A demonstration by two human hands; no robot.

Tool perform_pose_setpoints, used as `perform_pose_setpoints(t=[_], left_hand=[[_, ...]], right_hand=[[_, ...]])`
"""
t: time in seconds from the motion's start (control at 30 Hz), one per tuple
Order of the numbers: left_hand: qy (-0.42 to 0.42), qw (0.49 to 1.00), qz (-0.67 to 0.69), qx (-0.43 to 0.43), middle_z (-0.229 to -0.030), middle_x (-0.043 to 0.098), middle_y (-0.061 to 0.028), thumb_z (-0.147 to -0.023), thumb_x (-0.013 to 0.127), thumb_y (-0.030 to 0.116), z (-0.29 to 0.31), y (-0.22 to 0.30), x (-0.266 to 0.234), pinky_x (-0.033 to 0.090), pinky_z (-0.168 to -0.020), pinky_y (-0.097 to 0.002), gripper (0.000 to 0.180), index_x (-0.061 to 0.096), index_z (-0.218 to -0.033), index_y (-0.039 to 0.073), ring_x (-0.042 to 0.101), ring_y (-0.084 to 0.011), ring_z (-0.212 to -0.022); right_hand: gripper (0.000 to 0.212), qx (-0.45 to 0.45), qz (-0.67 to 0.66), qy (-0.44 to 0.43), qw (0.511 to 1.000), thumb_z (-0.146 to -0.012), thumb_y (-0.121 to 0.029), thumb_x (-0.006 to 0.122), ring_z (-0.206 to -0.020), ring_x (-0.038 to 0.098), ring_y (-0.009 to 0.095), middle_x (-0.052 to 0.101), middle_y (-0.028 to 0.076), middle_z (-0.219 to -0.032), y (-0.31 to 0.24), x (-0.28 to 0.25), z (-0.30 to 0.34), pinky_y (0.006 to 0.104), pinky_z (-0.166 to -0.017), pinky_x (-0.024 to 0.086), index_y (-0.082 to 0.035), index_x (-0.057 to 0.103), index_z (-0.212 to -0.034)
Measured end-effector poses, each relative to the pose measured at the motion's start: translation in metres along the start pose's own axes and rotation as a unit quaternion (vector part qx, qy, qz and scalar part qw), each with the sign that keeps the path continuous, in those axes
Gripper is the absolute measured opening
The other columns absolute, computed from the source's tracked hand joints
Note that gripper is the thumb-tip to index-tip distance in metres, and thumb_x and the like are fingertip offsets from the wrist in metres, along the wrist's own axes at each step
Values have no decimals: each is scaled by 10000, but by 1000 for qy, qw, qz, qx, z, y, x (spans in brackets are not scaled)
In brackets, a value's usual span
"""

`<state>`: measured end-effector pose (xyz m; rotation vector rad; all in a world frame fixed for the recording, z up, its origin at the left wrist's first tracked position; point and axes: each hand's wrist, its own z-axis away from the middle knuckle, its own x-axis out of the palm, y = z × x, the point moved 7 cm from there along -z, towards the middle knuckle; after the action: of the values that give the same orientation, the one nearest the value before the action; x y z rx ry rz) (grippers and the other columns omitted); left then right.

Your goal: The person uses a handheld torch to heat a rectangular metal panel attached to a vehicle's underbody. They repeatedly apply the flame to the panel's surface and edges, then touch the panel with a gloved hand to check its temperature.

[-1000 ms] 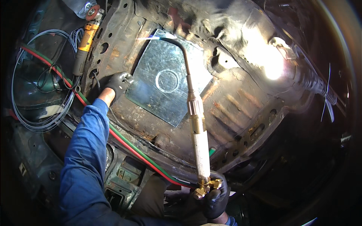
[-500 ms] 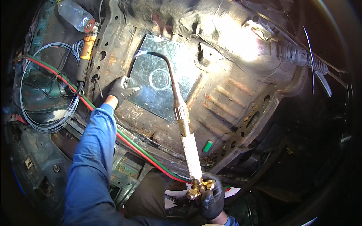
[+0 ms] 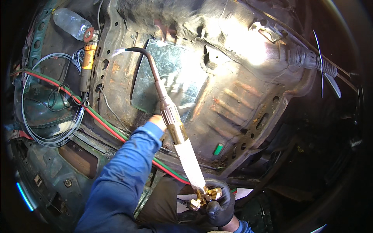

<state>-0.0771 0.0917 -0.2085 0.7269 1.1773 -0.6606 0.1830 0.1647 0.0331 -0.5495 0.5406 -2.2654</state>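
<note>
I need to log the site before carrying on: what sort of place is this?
Most likely a vehicle bodywork repair area. It shows in the rust-stained, ribbed metal floor pan, the lit gas torch in the right hand, and the angle grinder lying off to the left.

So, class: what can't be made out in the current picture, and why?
All in the head view:
- Left hand: fingers blurred, partly behind the gas torch; grip unclear.
- Right hand: some fingers hidden behind the torch's base.
- Red and green hoses: a stretch hidden by the left sleeve.
- Right sleeve: cut off by the lower edge.
- Green object: too small to identify surely.
</note>
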Motion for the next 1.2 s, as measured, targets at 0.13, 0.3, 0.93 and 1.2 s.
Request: perform_pose_setpoints(t=[0.13,0.3,0.93,1.2], left_hand=[[-54,998,31,21,-1703,278,-148,-880,656,655,-38,35,15,84,-1302,-520,957,409,-1592,67,140,-360,-1599],[-49,996,62,28,-1696,294,-155,-897,644,631,-47,41,18,82,-1303,-527,937,409,-1585,40,149,-369,-1596],[-42,996,26,-68,-1734,154,-205,-796,637,799,-2,8,29,28,-1248,-685,1085,307,-1661,233,103,-496,-1577],[-60,996,39,-62,-1740,128,-204,-783,630,818,-4,5,31,18,-1253,-680,1105,294,-1665,244,89,-491,-1583]], right_hand=[[879,-48,30,25,998,-876,-748,678,-955,662,153,690,117,-1122,-4,3,-8,329,-824,547,36,575,-1258],[877,-18,21,13,1000,-884,-747,667,-987,657,163,684,128,-1161,-4,5,-11,346,-856,546,39,575,-1261],[850,-15,3,8,1000,-875,-714,712,-1043,657,177,679,141,-1189,1,12,-22,359,-911,535,32,579,-1259],[854,-22,10,16,1000,-872,-707,722,-1039,658,177,684,132,-1175,1,16,-28,353,-903,540,37,577,-1263]])
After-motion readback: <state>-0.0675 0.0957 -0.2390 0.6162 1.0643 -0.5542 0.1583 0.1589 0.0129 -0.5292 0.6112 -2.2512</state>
